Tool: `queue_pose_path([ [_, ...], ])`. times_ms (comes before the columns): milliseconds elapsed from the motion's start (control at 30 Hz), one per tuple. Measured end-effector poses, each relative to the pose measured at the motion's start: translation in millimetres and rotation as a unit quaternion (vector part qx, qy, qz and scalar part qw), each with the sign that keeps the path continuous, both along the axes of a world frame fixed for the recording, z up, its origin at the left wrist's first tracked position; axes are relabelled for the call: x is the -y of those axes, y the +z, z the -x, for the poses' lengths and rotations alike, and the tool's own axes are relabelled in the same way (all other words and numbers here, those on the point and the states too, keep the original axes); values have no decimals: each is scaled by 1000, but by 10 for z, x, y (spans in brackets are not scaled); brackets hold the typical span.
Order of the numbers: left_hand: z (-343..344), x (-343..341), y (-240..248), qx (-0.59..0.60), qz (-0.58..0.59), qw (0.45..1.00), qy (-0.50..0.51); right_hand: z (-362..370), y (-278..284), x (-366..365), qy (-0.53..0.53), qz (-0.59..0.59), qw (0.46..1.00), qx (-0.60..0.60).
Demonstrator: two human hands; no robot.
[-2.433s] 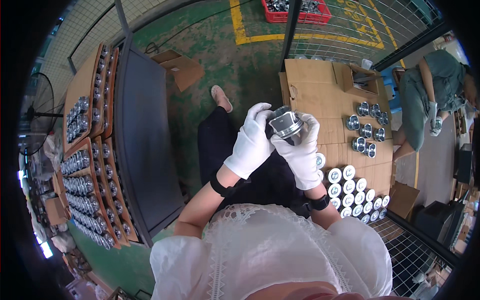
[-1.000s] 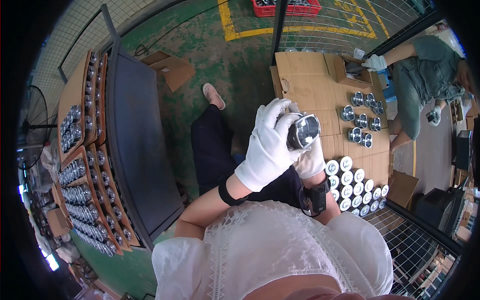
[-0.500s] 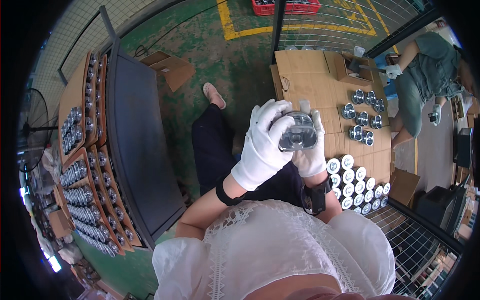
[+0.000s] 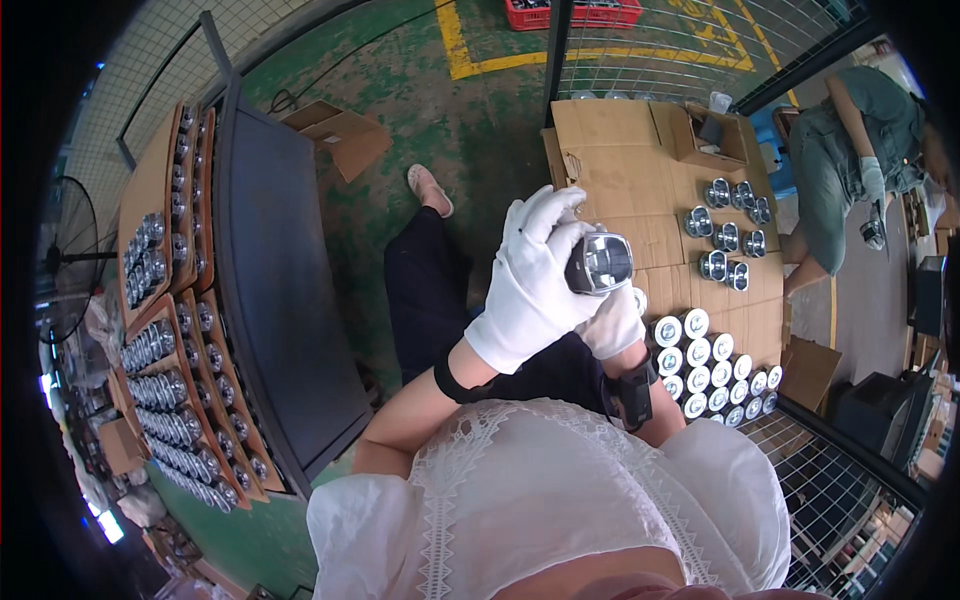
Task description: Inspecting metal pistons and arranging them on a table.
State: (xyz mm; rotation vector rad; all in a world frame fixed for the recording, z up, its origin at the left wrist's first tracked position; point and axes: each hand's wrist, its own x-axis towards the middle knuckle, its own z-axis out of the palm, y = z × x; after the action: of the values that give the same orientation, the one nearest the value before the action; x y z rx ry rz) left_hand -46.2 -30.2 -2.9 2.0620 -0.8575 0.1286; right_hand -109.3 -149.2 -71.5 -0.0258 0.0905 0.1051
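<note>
A shiny metal piston (image 4: 602, 263) is held up in front of my body, above the cardboard's left side. My left hand (image 4: 530, 285), in a white glove, has its fingers bent round the piston's left side. My right hand (image 4: 612, 325), gloved too, is just below the piston, against the left hand; its fingers are hidden. To the right of my hands, several pistons (image 4: 719, 347) stand in close rows with their pale round tops up. Farther off, several loose pistons (image 4: 726, 237) lie with their hollow sides showing.
Brown cardboard (image 4: 610, 150) covers the right table, with an open box (image 4: 708, 138) at its far end. On the left, a grey metal cabinet (image 4: 275, 270) stands beside trays of pistons (image 4: 165, 400). A co-worker (image 4: 850, 170) holds a piston at the far right.
The piston in my hands has turned, showing a different side. My right hand has slid lower, its fingers now out of sight. The co-worker's arm has drawn back from the box.
</note>
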Motion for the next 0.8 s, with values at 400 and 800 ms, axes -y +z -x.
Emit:
queue_pose_path([
  [400,-121,-230,-484,-140,84,984,-67,-17,318,37,-93,356,923,-110],
  [800,-181,-97,-486,-53,42,996,-60,170,12,332,-108,665,738,-30],
])
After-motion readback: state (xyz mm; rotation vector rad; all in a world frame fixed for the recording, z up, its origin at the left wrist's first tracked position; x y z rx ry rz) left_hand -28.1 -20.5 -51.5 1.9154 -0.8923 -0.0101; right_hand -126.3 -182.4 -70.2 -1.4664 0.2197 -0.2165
